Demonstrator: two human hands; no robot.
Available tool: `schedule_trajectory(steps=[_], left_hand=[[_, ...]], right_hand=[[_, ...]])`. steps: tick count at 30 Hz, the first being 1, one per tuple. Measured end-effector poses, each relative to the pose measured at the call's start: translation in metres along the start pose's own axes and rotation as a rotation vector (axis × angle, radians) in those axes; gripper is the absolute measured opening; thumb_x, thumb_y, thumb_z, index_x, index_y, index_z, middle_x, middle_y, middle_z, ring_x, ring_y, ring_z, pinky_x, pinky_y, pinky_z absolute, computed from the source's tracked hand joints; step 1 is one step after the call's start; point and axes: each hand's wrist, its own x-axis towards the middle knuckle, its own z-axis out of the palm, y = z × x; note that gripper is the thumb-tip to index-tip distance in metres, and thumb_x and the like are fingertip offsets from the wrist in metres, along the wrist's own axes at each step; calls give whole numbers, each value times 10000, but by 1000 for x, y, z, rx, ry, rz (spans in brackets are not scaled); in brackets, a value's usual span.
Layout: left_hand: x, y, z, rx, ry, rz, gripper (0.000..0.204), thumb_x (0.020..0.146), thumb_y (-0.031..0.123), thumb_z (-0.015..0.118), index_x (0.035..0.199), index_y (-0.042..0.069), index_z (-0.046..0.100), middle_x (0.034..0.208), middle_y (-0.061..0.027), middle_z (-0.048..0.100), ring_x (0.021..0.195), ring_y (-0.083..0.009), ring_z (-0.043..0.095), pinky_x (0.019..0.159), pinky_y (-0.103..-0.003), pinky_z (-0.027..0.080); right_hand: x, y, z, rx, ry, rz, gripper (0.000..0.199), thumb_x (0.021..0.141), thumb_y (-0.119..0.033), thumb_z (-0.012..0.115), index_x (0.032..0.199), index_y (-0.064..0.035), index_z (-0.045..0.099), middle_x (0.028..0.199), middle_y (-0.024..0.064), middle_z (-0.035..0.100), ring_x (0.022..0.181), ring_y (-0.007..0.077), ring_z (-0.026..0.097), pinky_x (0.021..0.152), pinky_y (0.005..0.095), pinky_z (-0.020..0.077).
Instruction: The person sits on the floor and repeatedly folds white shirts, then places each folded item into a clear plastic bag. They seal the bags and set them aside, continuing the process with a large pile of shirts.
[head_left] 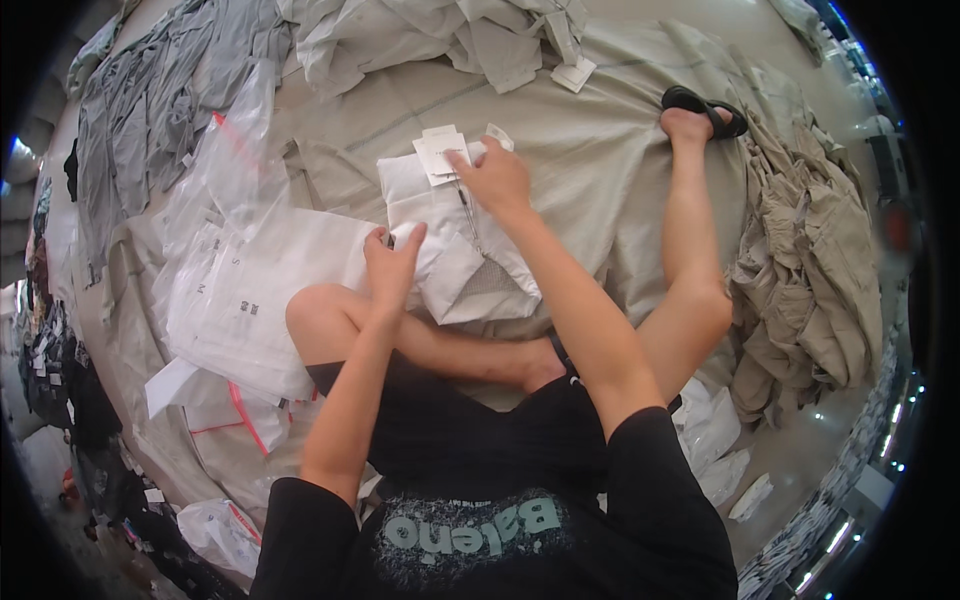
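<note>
A folded white garment (pixel 410 208) lies in front of me on a beige cloth, with a grey mesh-like patch (pixel 487 277) near its lower end. My left hand (pixel 393 265) grips the garment's left edge between thumb and fingers; a small dark bit shows there. At its top end, my right hand (pixel 497 182) is closed on the white hang tags (pixel 440 153), thumb against them. A thin dark cord (pixel 467 205) runs down from the tags over the garment. The undersides of my fingers are hidden.
Clear plastic bags (pixel 270 270) are stacked left of the garment, against my knee. Grey clothes (pixel 150 140) lie at far left, pale clothes (pixel 420 40) at the back. A tan pile (pixel 805 280) lies right of my outstretched leg. Beige cloth (pixel 610 130) covers the floor.
</note>
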Motion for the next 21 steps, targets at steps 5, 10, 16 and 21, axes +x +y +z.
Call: schedule_trajectory(steps=[5, 10, 16, 21], left_hand=[[-11, -19, 12, -273, -290, 222, 522, 945, 273, 837, 1301, -76, 684, 1160, -228, 793, 1041, -398, 766, 941, -436, 577], [-3, -45, 6, -250, -374, 5, 499, 942, 204, 801, 1325, -85, 666, 1237, -253, 760, 1074, -351, 754, 956, -413, 568], [7, -51, 20, -131, 17, 104, 663, 933, 340, 840, 1354, -135, 645, 1320, -231, 727, 1064, -292, 734, 971, -412, 557], [-10, -1, 3, -460, -329, -232, 796, 928, 537, 845, 1379, -96, 674, 1253, -175, 755, 1138, -248, 709, 1003, -389, 534]], right_hand=[[-11, -17, 25, 101, -23, 15, 592, 785, -315, 936, 1245, -35, 691, 1167, 154, 747, 1062, 357, 721, 943, 472, 575], [-30, -35, -33, 382, -40, -19, 486, 826, -156, 838, 1263, -68, 645, 1027, 140, 728, 877, 337, 739, 784, 445, 601], [-124, -11, -41, -195, -170, -219, 640, 854, -233, 818, 1451, -130, 610, 1020, 133, 673, 905, 342, 716, 820, 494, 586], [-132, -1, -53, 112, -159, -204, 795, 871, -430, 874, 1513, -66, 579, 1312, 170, 635, 1084, 375, 699, 900, 438, 591]])
